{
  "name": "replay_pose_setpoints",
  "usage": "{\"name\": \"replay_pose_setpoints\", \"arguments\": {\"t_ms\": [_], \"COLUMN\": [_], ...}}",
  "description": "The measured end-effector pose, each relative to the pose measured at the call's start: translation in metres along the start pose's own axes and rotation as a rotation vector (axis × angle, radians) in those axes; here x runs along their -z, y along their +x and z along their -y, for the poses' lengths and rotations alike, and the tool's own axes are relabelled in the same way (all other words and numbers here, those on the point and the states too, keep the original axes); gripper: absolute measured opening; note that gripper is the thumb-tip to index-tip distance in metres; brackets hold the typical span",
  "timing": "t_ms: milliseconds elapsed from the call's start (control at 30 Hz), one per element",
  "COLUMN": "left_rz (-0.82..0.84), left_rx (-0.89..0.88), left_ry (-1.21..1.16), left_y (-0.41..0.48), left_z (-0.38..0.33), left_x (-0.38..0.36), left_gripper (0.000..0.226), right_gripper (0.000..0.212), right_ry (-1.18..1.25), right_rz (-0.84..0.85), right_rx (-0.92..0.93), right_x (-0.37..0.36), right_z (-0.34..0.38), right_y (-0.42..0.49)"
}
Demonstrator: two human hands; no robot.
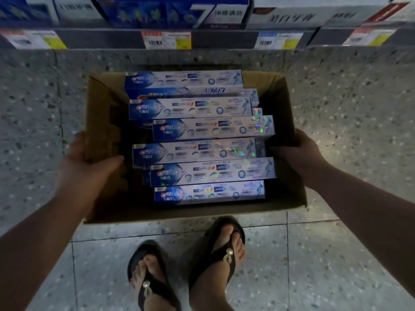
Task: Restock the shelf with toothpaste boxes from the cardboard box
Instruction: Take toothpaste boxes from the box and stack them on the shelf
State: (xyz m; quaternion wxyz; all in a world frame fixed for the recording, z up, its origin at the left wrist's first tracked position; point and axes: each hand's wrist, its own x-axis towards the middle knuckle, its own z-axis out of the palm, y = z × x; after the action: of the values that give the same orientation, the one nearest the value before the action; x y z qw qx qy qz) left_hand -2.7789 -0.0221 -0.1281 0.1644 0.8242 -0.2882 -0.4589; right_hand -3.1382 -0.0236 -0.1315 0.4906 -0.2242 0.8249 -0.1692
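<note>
Two hands clamp the cardboard box [105,122] by its side walls.
Left hand [87,167], right hand [301,153]; toothpaste boxes [213,129] fill it, speckled floor [348,97] open around.

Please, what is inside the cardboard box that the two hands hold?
The cardboard box holds blue and white toothpaste boxes, lying flat and overlapping. About seven show on top; edges of more peek out beneath. The lower layers and the box floor are covered.

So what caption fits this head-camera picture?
Left hand and right hand grip brown cardboard box of blue toothpaste boxes below shelf.
</note>
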Motion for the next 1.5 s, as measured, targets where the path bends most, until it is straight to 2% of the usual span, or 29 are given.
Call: {"name": "replay_pose_setpoints", "arguments": {"t_ms": [200, 400, 533, 667, 800, 933, 1033, 1100, 1167, 1300, 1500], "left_rz": [-0.037, 0.054, 0.036, 0.059, 0.173, 0.240, 0.251, 0.258, 0.249, 0.213, 0.202], "left_rx": [-0.057, -0.022, -0.006, -0.121, -0.272, -0.414, -0.446, -0.490, -0.542, -0.594, -0.596], "left_ry": [0.043, 0.262, 0.381, 0.382, 0.308, 0.413, 0.458, 0.525, 0.578, 0.604, 0.630], "left_y": [0.009, 0.002, -0.022, -0.077, -0.137, -0.149, -0.130, -0.112, -0.092, -0.062, -0.049], "left_z": [0.010, 0.006, -0.015, -0.035, -0.039, -0.029, -0.027, -0.028, -0.030, -0.032, -0.030], "left_x": [-0.010, -0.001, -0.002, 0.003, 0.022, 0.032, 0.024, 0.013, -0.001, -0.021, -0.023], "left_gripper": [0.057, 0.087, 0.071, 0.058, 0.042, 0.058, 0.054, 0.049, 0.045, 0.048, 0.051], "right_gripper": [0.051, 0.062, 0.044, 0.028, 0.020, 0.031, 0.053, 0.065, 0.073, 0.066, 0.054], "right_ry": [0.053, -0.114, -0.250, -0.447, -0.575, -0.627, -0.722, -0.789, -0.818, -0.755, -0.728], "right_rz": [0.013, 0.123, 0.196, 0.085, 0.133, 0.220, 0.195, 0.157, 0.135, 0.105, 0.056], "right_rx": [0.002, -0.005, -0.034, 0.171, 0.361, 0.575, 0.664, 0.666, 0.589, 0.508, 0.594], "right_x": [-0.006, 0.003, 0.022, 0.047, 0.054, 0.032, 0.007, -0.008, -0.021, -0.034, -0.026], "right_z": [-0.008, -0.005, 0.020, 0.036, 0.027, 0.002, -0.009, -0.015, -0.017, -0.029, -0.039], "right_y": [0.007, 0.005, -0.011, -0.054, -0.110, -0.122, -0.098, -0.080, -0.065, -0.053, -0.056]}}
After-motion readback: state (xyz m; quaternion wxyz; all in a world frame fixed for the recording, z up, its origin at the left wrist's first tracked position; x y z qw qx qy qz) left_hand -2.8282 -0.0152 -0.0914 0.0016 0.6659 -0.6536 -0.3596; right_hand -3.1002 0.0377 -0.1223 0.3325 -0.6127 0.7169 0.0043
